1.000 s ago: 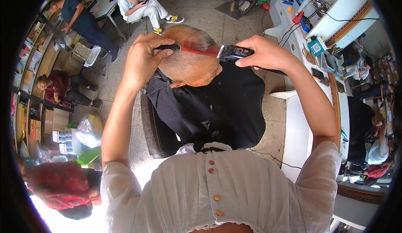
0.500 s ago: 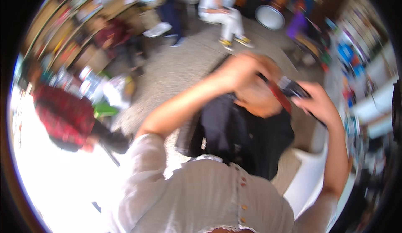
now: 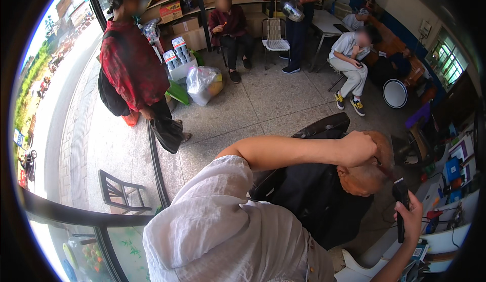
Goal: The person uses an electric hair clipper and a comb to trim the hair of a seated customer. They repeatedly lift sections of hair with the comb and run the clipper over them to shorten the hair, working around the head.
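Observation:
A seated person's head [image 3: 362,180] with very short hair is bent forward, to the right of the middle. A black cape [image 3: 314,196] covers the body below it. My left hand [image 3: 358,148] is closed at the crown, gripping a dark red comb [image 3: 386,171] that lies along the hair; most of its handle is hidden by the fingers. My right hand [image 3: 412,215] is wrapped round a black hair clipper [image 3: 401,201], held upright. The clipper's pale blade end is beside the comb, touching or very close; I cannot tell which.
A person in a red patterned shirt [image 3: 132,69] stands at the doorway, left. Several other people sit or stand at the back near shelves [image 3: 197,16]. A cluttered white counter [image 3: 445,216] runs along the right. A black chair [image 3: 119,193] is outside, beyond the glass.
My view has swung left, so the doorway and street show. The head, comb and clipper now appear lower and farther right. Both hands keep hold of their tools.

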